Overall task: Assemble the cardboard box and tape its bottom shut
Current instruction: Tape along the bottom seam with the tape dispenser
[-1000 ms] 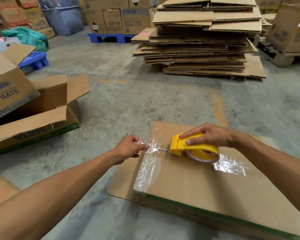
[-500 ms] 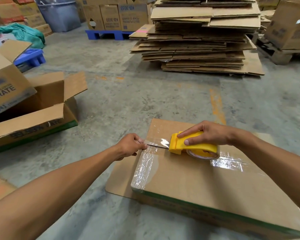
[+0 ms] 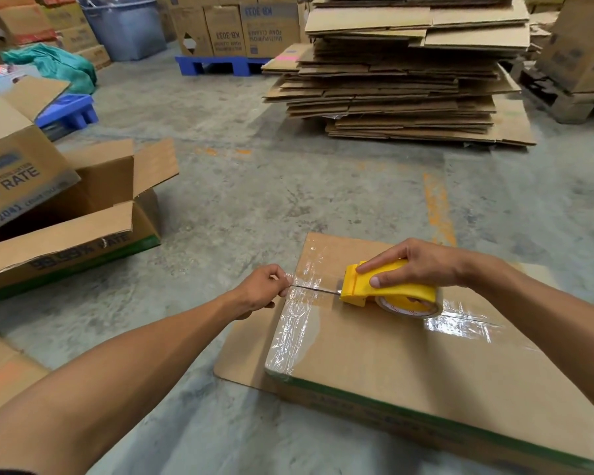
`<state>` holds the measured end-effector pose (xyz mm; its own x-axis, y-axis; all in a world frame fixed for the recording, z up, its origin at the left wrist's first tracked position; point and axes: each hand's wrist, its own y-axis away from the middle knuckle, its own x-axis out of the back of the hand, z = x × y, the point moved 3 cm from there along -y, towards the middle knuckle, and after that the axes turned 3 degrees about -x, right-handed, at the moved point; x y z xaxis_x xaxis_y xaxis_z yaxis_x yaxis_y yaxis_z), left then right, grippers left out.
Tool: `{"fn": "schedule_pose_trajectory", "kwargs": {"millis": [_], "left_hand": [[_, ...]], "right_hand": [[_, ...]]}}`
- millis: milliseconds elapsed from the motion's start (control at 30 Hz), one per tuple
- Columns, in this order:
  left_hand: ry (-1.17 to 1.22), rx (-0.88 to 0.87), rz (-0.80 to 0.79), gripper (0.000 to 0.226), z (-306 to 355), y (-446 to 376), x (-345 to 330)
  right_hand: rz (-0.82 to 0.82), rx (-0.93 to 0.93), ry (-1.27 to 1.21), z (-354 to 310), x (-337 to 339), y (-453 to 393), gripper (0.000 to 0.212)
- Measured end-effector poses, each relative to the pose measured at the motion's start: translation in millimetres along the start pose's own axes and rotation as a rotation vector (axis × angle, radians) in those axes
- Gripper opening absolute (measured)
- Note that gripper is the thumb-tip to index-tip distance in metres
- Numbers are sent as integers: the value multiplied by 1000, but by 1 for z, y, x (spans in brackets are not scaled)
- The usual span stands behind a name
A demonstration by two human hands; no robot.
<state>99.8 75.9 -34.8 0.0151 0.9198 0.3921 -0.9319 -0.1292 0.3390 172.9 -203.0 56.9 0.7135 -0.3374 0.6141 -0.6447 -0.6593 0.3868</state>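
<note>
The cardboard box (image 3: 391, 365) stands on the concrete floor with its closed bottom up, a green stripe along its near side. Clear tape (image 3: 297, 323) runs down its left edge and another glossy strip (image 3: 460, 325) lies along the middle seam. My right hand (image 3: 422, 265) grips the yellow tape dispenser (image 3: 378, 286), which rests on the box top near the left edge. My left hand (image 3: 261, 289), just off that edge, pinches the free end of the tape stretched from the dispenser's blade.
Opened printed boxes (image 3: 66, 228) lie to the left. A tall stack of flattened cardboard (image 3: 402, 73) sits ahead. Blue pallets (image 3: 216, 65) with more boxes stand at the back, a green cloth (image 3: 55, 65) at far left, and another carton (image 3: 4, 371) at my lower left.
My left hand has drawn the tape end a little further left, off the box edge. The dispenser has stayed almost in place under my right hand.
</note>
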Motion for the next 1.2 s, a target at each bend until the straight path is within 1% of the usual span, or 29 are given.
{"fn": "schedule_pose_trajectory", "kwargs": {"millis": [100, 267, 333, 433, 467, 533, 600, 633, 700, 733, 800, 833, 900, 1033, 1133, 1167, 1200], "left_hand": [[67, -23, 27, 16, -5, 3, -5], [263, 53, 14, 13, -13, 5, -12], [285, 53, 9, 12, -14, 5, -12], [199, 50, 5, 11, -17, 6, -9], [162, 77, 12, 11, -22, 5, -6], [84, 136, 34, 18, -35, 5, 4], [48, 152, 85, 12, -43, 8, 13], [17, 125, 145, 14, -43, 10, 17], [-75, -7, 271, 37, -35, 18, 18], [-95, -94, 287, 48, -27, 24, 12], [-98, -221, 197, 68, -10, 35, -8], [-108, -243, 137, 75, -2, 39, -19], [-156, -249, 50, 83, 5, 42, -35], [-172, -202, 46, 87, 10, 38, -44], [-183, -160, -11, 85, 6, 33, -45], [-235, -164, -23, 83, 3, 32, -45], [-334, -198, -17, 80, 2, 32, -45]], "right_hand": [[-6, -2, -2, -1, -1, 0, 34], [6, -7, -15, 0, -2, 0, 36], [12, -4, -7, 0, -2, 1, 36], [20, 11, -1, 0, -2, 2, 37], [21, 10, -4, 0, -2, 2, 37], [24, 9, -11, 0, -2, 3, 39], [27, 9, -15, 1, -2, 2, 40], [27, 11, -17, 1, -2, 2, 39], [24, 11, -16, 1, -2, 2, 37], [23, 12, -15, 1, -2, 1, 37], [22, 12, -19, 1, -2, 1, 36], [26, 11, -23, 1, -1, 1, 36], [30, 11, -28, 2, -1, 1, 35], [23, 17, -26, 2, 0, 1, 36], [19, 14, -20, 3, 0, 1, 37], [18, 12, -17, 3, 0, 0, 36], [17, 13, -14, 3, 0, 0, 36]]}}
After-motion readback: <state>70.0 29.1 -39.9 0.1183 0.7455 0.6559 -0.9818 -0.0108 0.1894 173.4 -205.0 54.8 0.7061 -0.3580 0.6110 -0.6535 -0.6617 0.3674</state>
